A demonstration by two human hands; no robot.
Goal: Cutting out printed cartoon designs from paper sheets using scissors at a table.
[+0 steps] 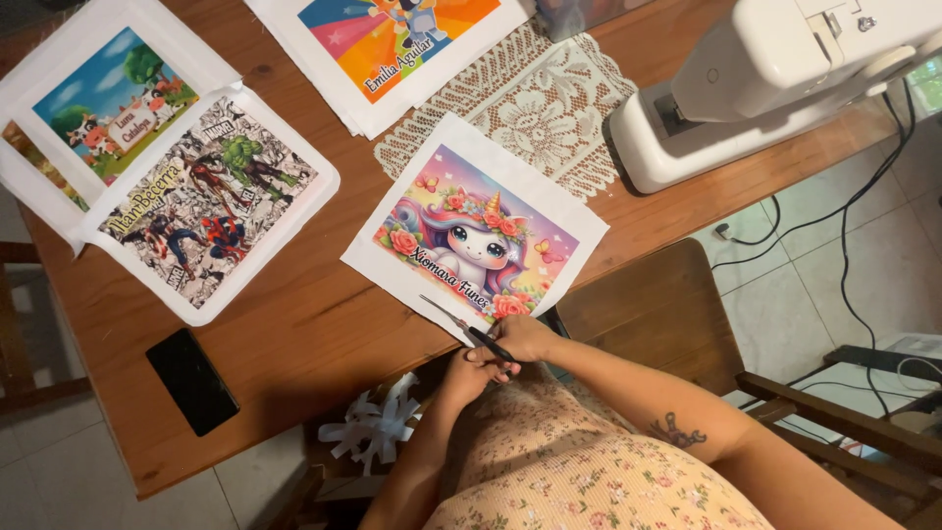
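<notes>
A white fabric sheet printed with a cartoon unicorn lies at the near edge of the wooden table. My right hand is closed on the black handles of a pair of scissors. Their blades point up-left along the sheet's white bottom border. My left hand sits just below the sheet's near corner, right beside the scissor handles, its fingers curled on that corner. Both hands are at the table edge, above my floral dress.
A white sewing machine stands at the back right on a lace doily. Three other printed sheets lie left and back. A black phone lies near the front edge. White cut strips lie below; a wooden chair and cables are to the right.
</notes>
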